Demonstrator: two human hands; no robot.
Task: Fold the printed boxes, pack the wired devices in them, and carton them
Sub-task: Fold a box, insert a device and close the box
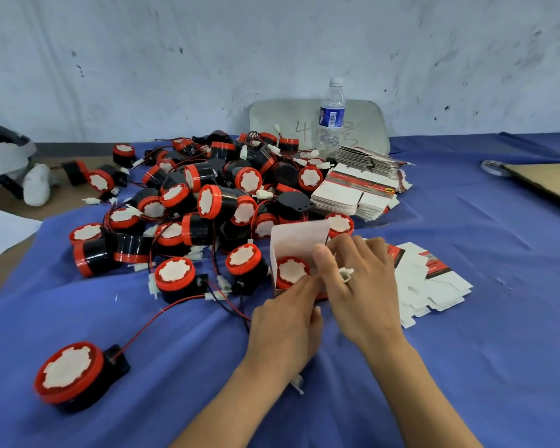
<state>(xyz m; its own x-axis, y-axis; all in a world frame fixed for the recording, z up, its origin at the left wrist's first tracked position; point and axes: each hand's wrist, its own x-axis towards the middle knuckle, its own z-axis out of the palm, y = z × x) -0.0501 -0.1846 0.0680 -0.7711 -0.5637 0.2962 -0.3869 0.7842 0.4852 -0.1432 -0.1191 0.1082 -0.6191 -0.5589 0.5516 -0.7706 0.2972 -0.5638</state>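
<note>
Farthest left, loose device (70,371): laid red face up on the blue cloth (466,367), well apart from both hands, its red wire trailed toward the pile.
Device pile (207,195): heaped behind and left of the hands, wires tangled.
Left hand (285,331): the near wall of the open box is pinched by thumb and forefinger, so far as can be made out; the other fingers are curled under.
Open box (299,240): stood between the hands, lid flap raised on the far side.
Packed device (292,271): seated in the box, red face up.
Right hand (359,286): curled over the box's right side, thumb by the flap; a white connector (346,274) is nipped between its fingers.
Deciding relation: the connector is held just right of the box mouth, beside the seated device, so a leftward, downward tuck by the nearer right hand is judged to come next.
Flat blanks (434,279): fanned out right of the hands.
</note>
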